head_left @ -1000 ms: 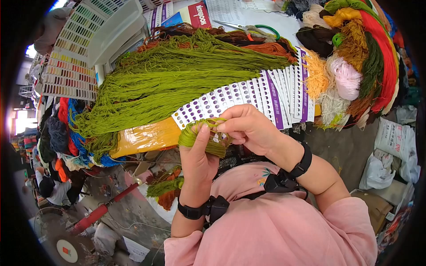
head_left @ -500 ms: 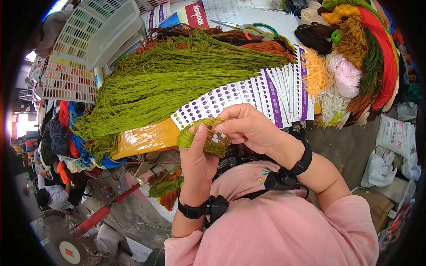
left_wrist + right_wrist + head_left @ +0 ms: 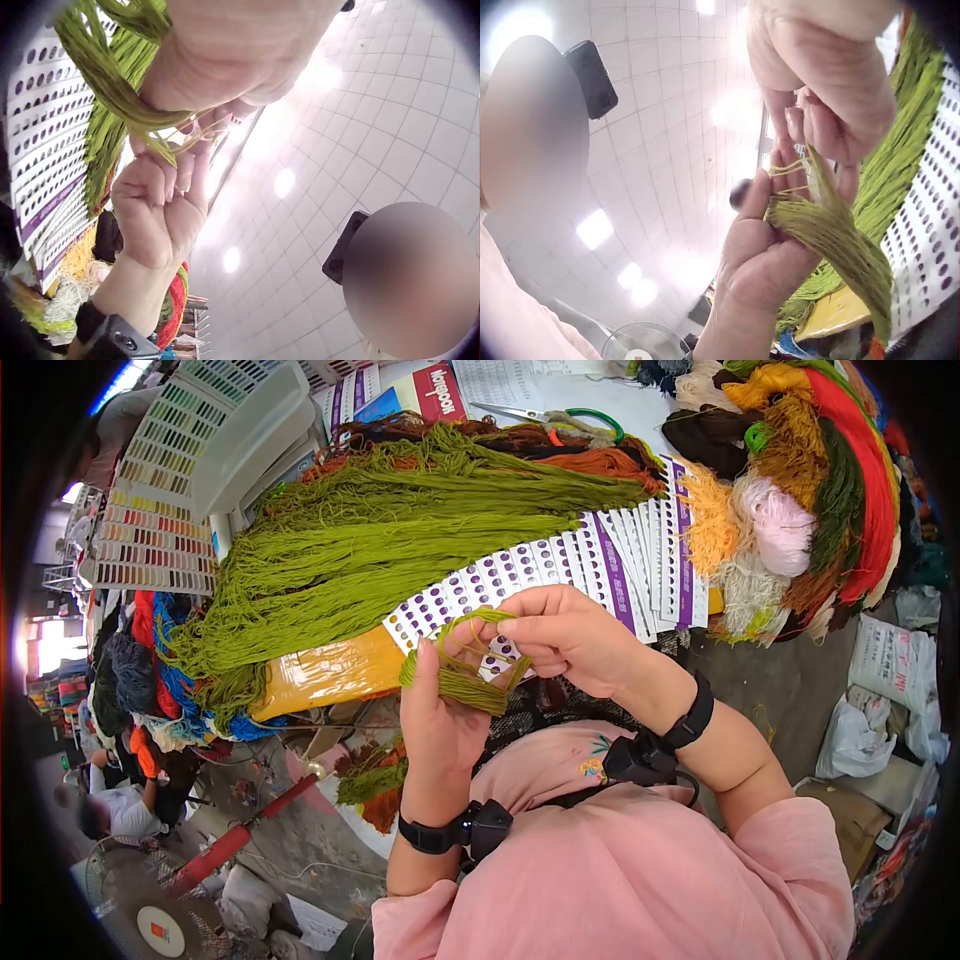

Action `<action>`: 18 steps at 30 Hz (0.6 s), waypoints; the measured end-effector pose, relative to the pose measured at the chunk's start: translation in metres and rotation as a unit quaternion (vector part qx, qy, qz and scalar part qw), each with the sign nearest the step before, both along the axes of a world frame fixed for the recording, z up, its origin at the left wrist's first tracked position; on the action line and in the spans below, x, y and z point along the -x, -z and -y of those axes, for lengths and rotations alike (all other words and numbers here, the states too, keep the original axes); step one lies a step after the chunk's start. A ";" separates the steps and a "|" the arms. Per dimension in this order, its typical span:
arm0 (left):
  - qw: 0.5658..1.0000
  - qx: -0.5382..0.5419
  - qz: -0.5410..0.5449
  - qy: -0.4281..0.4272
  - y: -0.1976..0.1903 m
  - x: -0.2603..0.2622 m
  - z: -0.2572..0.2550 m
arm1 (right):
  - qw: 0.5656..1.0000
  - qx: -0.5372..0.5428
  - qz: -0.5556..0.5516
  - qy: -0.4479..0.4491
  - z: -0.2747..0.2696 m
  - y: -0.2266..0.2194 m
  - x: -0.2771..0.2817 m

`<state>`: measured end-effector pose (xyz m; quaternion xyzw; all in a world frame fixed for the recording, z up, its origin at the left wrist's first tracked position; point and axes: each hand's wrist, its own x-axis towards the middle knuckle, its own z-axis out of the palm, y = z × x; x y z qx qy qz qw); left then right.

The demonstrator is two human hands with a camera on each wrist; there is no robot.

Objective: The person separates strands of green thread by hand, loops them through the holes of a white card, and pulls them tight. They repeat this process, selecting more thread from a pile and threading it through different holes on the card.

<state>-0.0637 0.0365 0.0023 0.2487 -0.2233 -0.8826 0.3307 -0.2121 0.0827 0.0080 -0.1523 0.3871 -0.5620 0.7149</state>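
Note:
A small skein of olive-green thread hangs as a loop between the two hands, in front of the chest. My left hand holds its left side, thumb upright and fingers inside the loop. At the upper right of the loop, my right hand pinches thin strands between thumb and fingertips. In the right wrist view the skein drapes across the left palm, with a few loose strands stretched between the fingers of both hands. The left wrist view shows the right hand with curled fingers at those strands.
Long green thread bundles cover the table, beside punched white cards and a yellow plastic-wrapped pack. Scissors and a notebook lie behind. Coloured skeins pile at right; a fan stands lower left.
The loop of the skein has spread wider between the hands, showing a bigger gap inside. The right hand has risen slightly, and the left thumb has moved left, off the strands.

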 end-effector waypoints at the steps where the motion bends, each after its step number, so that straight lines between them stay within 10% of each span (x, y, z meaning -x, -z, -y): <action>1: 1.000 -0.006 0.010 -0.003 -0.002 0.000 -0.001 | 1.000 -0.010 -0.023 -0.006 0.000 -0.003 0.000; 10: 0.999 0.010 -0.016 0.041 0.001 0.003 0.000 | 0.893 0.055 -0.428 -0.124 -0.001 0.002 -0.005; 18: 0.999 -0.010 -0.012 0.039 0.002 -0.001 0.002 | 0.986 0.041 -0.155 -0.040 -0.005 0.004 0.001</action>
